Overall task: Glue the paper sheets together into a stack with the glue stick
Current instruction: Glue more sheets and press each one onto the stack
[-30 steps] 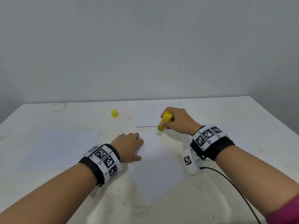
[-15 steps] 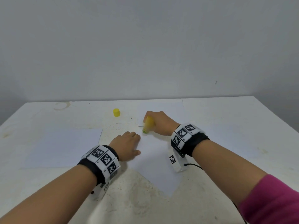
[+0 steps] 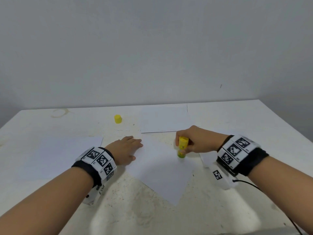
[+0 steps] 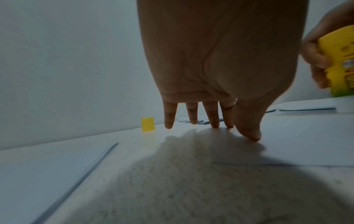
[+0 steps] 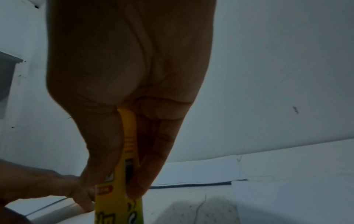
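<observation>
The right hand was wrapped around the glue stick, fingers and thumb curled about its yellow barrel, holding it nearly upright with its tip down on the middle sheet. That sheet lay turned like a diamond on the table, one corner pointing toward the person. The stick met the paper near its right-hand corner.

The left hand lay flat, fingers straight and slightly spread, pressing on the sheet's left corner; from the left wrist view the fingertips and thumb touched the surface and gripped nothing.

Another sheet lay to the left, apart from the middle one, and a further one sat toward the back of the table, just beyond the right hand. The yellow cap stood on the table, left of that back sheet and well away from the stick. Both wrists wore bands with black-and-white markers, and a cable trailed from the right one.
</observation>
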A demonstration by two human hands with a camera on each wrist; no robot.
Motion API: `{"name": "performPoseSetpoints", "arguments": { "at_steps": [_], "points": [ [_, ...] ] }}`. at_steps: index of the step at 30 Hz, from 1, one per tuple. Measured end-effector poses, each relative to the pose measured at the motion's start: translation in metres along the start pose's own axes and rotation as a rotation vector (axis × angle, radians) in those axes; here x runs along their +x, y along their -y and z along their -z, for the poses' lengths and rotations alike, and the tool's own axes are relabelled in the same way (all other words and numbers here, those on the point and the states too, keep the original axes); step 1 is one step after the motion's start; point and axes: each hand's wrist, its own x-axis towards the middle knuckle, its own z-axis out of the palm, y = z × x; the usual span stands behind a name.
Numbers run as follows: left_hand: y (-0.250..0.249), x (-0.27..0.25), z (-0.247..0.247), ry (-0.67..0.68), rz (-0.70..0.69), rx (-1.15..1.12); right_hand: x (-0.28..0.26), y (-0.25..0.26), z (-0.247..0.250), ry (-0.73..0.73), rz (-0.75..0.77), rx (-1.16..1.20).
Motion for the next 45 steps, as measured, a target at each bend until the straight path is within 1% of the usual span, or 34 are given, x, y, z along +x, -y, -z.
{"name": "performPoseSetpoints", "arguments": {
  "at_steps": [6,8,9,10,12,14,17,19,22,25,29,32,36,38,40,41,44,45],
  "points": [
    [0.007,-0.008,-0.001,-0.027,-0.04,-0.023,-0.015,-0.01,0.006,0.06,-0.016,-0.006],
    [0.008,-0.01,-0.003,-0.034,-0.033,-0.009,-0.017,-0.014,0.012,0.046,-0.026,0.007],
    [0.009,-0.012,-0.005,-0.037,-0.019,-0.006,-0.017,-0.016,0.016,0.002,-0.029,0.081],
    [0.01,-0.013,-0.007,-0.036,0.0,-0.004,-0.017,-0.019,0.022,-0.069,-0.036,0.219],
    [0.012,-0.017,-0.012,-0.017,0.031,0.002,-0.018,-0.021,0.03,-0.24,-0.037,0.601],
    [0.012,-0.021,-0.016,0.024,0.046,0.015,-0.012,-0.02,0.031,-0.373,-0.039,0.955],
    [0.01,-0.026,-0.018,0.111,0.053,0.039,0.009,-0.012,0.023,-0.466,-0.082,1.36],
    [0.01,-0.029,-0.017,0.127,0.064,0.055,0.028,-0.006,0.015,-0.468,-0.146,1.543],
    [0.01,-0.03,-0.016,0.079,0.069,0.072,0.057,0.007,0.004,-0.369,-0.197,1.652],
    [0.006,-0.023,-0.021,0.054,0.08,0.07,0.086,0.028,-0.003,-0.32,-0.161,1.83],
    [0.003,-0.02,-0.023,0.076,0.085,0.041,0.117,0.057,-0.011,-0.221,-0.106,2.008],
    [0.007,-0.02,-0.025,0.073,0.092,0.031,0.135,0.069,-0.018,-0.168,-0.096,1.981],
    [0.012,-0.019,-0.03,0.159,0.09,-0.114,0.152,0.074,-0.018,-0.152,0.023,1.968],
    [0.014,-0.017,-0.031,0.191,0.079,-0.145,0.156,0.077,-0.018,-0.095,0.069,1.917],
    [0.016,-0.016,-0.03,0.228,0.072,-0.156,0.163,0.081,-0.022,-0.071,0.072,1.817],
    [0.016,-0.015,-0.03,0.233,0.072,-0.157,0.168,0.083,-0.024,-0.109,0.054,1.678],
    [0.017,-0.014,-0.031,0.228,0.076,-0.152,0.184,0.088,-0.026,-0.315,-0.047,0.973],
    [0.017,-0.014,-0.032,0.227,0.075,-0.159,0.189,0.09,-0.026,-0.352,-0.068,0.771]
  ]
}}
